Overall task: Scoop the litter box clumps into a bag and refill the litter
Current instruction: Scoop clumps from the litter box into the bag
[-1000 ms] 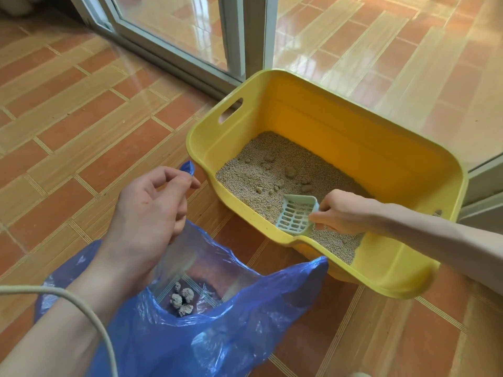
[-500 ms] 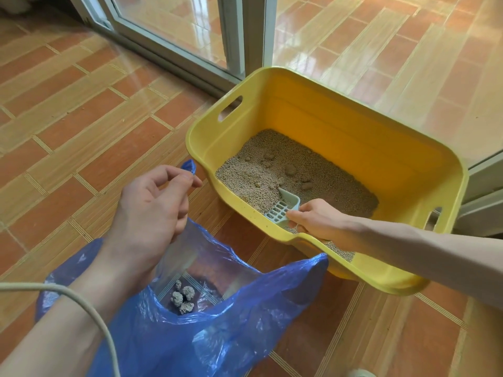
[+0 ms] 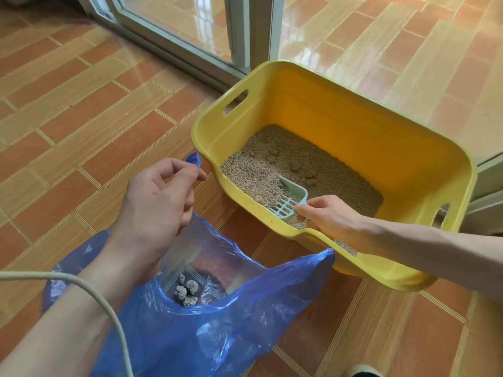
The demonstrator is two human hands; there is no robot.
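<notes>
A yellow litter box stands on the tiled floor, holding tan litter with several darker clumps on top. My right hand reaches over the near rim and grips the handle of a pale green slotted scoop, whose blade is dug into the litter. A blue plastic bag lies open in front of the box with several grey clumps at its bottom. My left hand pinches the bag's handle and holds the mouth up.
A sliding glass door and its metal frame run behind the box. A pale cord crosses my left forearm. A shoe tip shows at the bottom edge. Orange and tan floor tiles spread to the left.
My right hand has moved the scoop leftward along the near wall and pushed its blade into the litter. My left hand still holds the bag open in the same place.
</notes>
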